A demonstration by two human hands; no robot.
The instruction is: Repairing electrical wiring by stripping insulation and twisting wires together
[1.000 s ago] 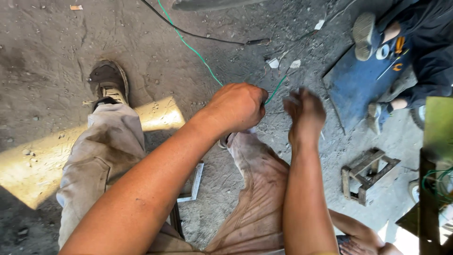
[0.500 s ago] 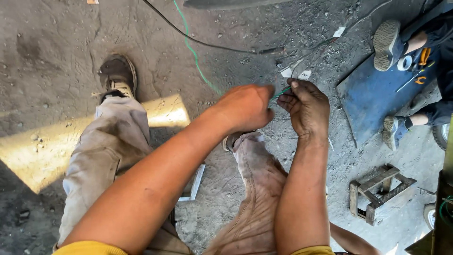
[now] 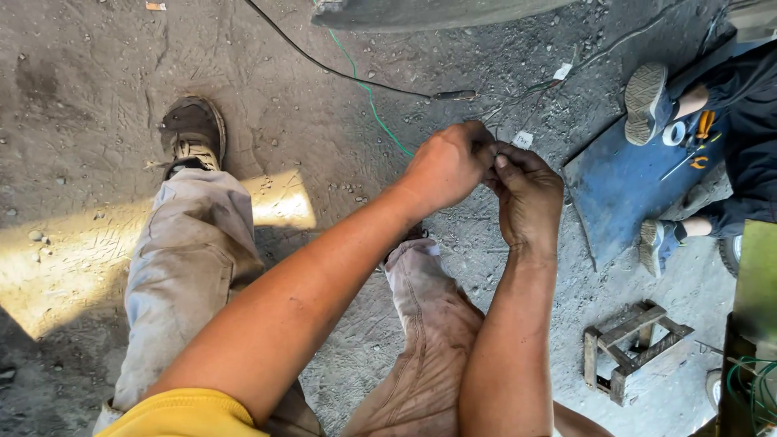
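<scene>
Over the last second we had brought our 2 hands together: the left hand (image 3: 447, 166) and right hand (image 3: 528, 194) met fingertip to fingertip, pinched on the thin green wire (image 3: 368, 93) that ran far-left across the gritty grey concrete floor (image 3: 97, 73). That looked like joining work. To the right lay a flat blue sheet (image 3: 619, 190) and a rough wooden stool (image 3: 635, 350).

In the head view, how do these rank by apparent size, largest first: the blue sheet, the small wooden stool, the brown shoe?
1. blue sheet, partly covered by another person's legs.
2. small wooden stool.
3. brown shoe.
Stool and shoe look close in size, so their order is unsure.
</scene>
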